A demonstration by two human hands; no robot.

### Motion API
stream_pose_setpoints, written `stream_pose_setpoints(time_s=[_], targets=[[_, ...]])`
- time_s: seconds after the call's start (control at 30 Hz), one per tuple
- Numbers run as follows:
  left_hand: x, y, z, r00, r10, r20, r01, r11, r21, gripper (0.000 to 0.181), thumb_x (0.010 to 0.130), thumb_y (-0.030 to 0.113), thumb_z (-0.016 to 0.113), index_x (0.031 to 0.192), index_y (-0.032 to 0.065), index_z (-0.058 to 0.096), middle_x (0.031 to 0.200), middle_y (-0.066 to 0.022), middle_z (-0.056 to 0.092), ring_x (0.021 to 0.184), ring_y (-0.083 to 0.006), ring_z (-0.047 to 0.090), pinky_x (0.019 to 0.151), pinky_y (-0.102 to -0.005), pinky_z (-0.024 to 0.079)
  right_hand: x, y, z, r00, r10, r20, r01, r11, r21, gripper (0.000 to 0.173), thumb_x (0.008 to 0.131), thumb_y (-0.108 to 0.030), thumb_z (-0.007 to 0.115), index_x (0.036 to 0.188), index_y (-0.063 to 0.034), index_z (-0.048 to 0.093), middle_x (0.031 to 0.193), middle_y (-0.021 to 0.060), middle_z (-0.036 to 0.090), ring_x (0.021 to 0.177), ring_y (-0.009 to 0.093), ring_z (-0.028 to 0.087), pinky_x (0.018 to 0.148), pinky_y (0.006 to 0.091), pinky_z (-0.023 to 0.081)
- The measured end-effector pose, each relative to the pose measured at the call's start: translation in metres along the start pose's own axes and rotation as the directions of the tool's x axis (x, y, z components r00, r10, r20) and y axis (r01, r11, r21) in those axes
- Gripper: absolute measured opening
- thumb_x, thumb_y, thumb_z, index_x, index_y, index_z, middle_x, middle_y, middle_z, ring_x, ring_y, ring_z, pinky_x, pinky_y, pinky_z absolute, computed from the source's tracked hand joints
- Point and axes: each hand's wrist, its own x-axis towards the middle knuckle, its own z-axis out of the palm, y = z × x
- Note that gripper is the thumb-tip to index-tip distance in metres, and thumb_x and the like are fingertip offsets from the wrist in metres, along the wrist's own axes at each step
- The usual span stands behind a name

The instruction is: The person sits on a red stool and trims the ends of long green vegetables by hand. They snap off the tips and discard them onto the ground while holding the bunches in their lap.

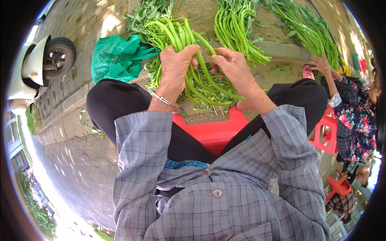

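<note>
My left hand [178,61] grips a bundle of long green leafy-vegetable stems [193,79], whose lower ends curve down and to the right over my lap. Close at its right, my right hand [227,64] pinches one or more stems of the same bundle between thumb and fingers. A metal bangle [163,98] circles my left wrist. Beneath the bundle, cut leaves and bits of stem [217,89] lie on the ground. Beyond my left hand is a leafy pile [146,22], and a separate bunch of stems [233,31] lies beyond my right hand.
A green bag [116,58] lies by my left knee. A red plastic stool [208,132] is between my legs. A raised kerb [280,51] runs ahead. Another person's hand [321,64] touches more greens [316,36] at right, near red stools [325,132]. A scooter wheel [60,58] stands at left.
</note>
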Motion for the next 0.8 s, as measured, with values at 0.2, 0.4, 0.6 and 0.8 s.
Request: stream_pose_setpoints(time_s=[0.2,0.4,0.6,0.8], targets=[[0.005,0.007,-0.015,1.000,-0.010,-0.013,0.009,0.998,-0.055,0.011,0.077,0.004,0.064,0.083,-0.0023,0.058,0.068,-0.0071,0.060,0.048,-0.0108,0.051,0.045,-0.0236,0.042,0.007,0.000,-0.021,0.968,0.175,-0.178,-0.133,0.965,0.225,0.020,0.085,-0.014,0.050,0.093,0.0005,0.061,0.074,0.0044,0.059,0.062,0.013,0.059,0.054,0.0249,0.049],[0.008,0.004,-0.020,0.998,-0.069,-0.002,0.069,0.996,-0.051,0.011,0.079,0.005,0.062,0.085,-0.0024,0.057,0.070,-0.0073,0.059,0.050,-0.0116,0.052,0.046,-0.0243,0.043,0.014,-0.007,-0.033,0.986,0.114,-0.122,-0.067,0.940,0.336,0.026,0.087,-0.019,0.049,0.099,0.0024,0.059,0.080,0.0043,0.059,0.071,0.015,0.061,0.067,0.0283,0.050],[0.005,-0.002,-0.012,0.993,-0.081,0.081,0.088,0.993,-0.079,0.007,0.079,0.004,0.061,0.081,-0.0011,0.057,0.065,-0.0059,0.058,0.048,-0.0115,0.053,0.043,-0.0242,0.045,0.011,-0.008,-0.021,0.995,0.098,-0.028,-0.087,0.960,0.267,0.028,0.089,-0.020,0.050,0.103,0.0026,0.059,0.090,0.0057,0.063,0.079,0.016,0.062,0.072,0.0272,0.048],[-0.002,-0.007,-0.004,0.986,-0.100,0.130,0.099,0.995,0.019,0.006,0.078,0.004,0.063,0.082,0.0008,0.059,0.063,-0.0026,0.058,0.049,-0.0096,0.052,0.043,-0.0225,0.043,0.010,-0.006,-0.019,0.999,-0.030,0.027,0.032,0.998,-0.053,0.026,0.086,-0.025,0.057,0.092,-0.0017,0.066,0.075,-0.0008,0.061,0.067,0.005,0.053,0.061,0.0202,0.043]])
